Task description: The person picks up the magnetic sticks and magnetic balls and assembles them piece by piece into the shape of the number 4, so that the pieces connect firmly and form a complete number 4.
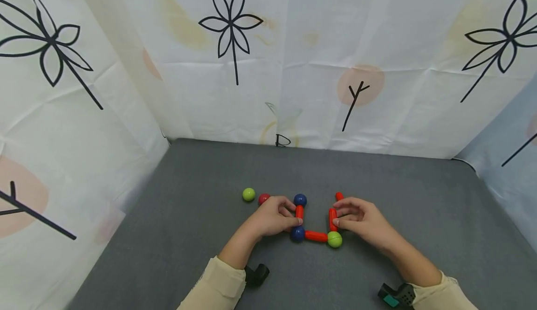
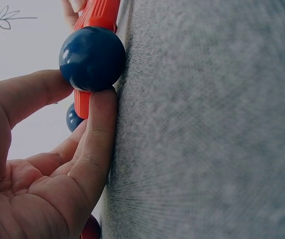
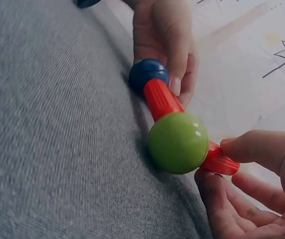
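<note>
A three-sided frame of red rods and balls lies on the grey table. My left hand (image 1: 274,217) pinches the left red rod (image 1: 299,211) where it meets the near blue ball (image 2: 92,59); thumb and finger also touch that ball. Another blue ball (image 1: 300,200) caps the rod's far end. The bottom red rod (image 1: 316,236) links the near blue ball to a green ball (image 3: 178,143). My right hand (image 1: 360,216) pinches the right red rod (image 3: 219,159), which rises from the green ball, between thumb and fingers.
A loose green ball (image 1: 249,194) and a red ball (image 1: 264,199), partly hidden by the left hand, lie at the left. Beyond the right fingers sits another red rod (image 1: 339,196). Patterned white cloth (image 1: 319,67) borders the grey table (image 1: 201,175) at the back and sides.
</note>
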A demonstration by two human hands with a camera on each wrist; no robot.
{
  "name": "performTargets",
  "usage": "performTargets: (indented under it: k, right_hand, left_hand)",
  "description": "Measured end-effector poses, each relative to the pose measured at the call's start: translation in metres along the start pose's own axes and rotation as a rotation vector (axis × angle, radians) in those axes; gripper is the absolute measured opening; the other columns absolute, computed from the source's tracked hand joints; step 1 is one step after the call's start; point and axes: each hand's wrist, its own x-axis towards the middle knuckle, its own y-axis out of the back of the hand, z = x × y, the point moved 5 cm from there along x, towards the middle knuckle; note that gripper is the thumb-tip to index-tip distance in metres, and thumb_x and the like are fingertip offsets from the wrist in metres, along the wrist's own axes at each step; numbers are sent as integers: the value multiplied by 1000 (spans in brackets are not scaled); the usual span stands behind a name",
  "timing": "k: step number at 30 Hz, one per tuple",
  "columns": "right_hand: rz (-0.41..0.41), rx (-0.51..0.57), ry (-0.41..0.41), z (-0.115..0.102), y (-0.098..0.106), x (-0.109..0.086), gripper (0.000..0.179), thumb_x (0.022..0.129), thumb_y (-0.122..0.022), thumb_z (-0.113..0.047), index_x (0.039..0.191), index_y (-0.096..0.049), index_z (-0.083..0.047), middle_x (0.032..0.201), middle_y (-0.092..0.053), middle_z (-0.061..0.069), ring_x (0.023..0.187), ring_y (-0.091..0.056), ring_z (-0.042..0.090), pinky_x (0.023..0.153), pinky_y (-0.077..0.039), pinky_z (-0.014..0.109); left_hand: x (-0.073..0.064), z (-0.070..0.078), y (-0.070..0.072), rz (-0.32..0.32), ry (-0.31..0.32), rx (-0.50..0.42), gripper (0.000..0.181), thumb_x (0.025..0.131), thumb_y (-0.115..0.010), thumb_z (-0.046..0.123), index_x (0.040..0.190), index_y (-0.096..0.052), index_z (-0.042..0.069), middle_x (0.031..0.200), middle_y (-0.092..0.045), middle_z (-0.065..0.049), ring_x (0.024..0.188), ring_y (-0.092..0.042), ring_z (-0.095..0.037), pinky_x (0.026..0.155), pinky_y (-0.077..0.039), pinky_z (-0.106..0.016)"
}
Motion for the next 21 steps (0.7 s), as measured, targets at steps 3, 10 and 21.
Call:
performTargets:
  k: [3,10,21]
  right_hand:
    - [-7,24,-40,1,1,1,46,98,-76,-13,136,-59,8,116,-73,13,95,-74,12,82,-63,33]
    - [-17,61,-43,5,0,3,46,100,-75,-13,136,-58,10,116,-73,15,91,-74,12,79,-64,35]
    - [-2,79,-53,8,1,3,47,99,-76,-14,136,-59,11,113,-75,12,89,-73,11,77,-64,33]
  left_hand:
    - [0,1,0,-2,-2,-2,29,92,-84,18,114,-68,9,90,-74,-5,77,-73,-18,71,-55,-31]
    - [-1,2,0,-4,-2,4,29,92,-84,19,114,-68,9,90,-74,-5,77,-72,-18,71,-55,-31]
    - [-3,5,2,-20,-24,21,33,94,-83,23,118,-68,7,92,-74,-6,78,-75,-17,74,-59,-32]
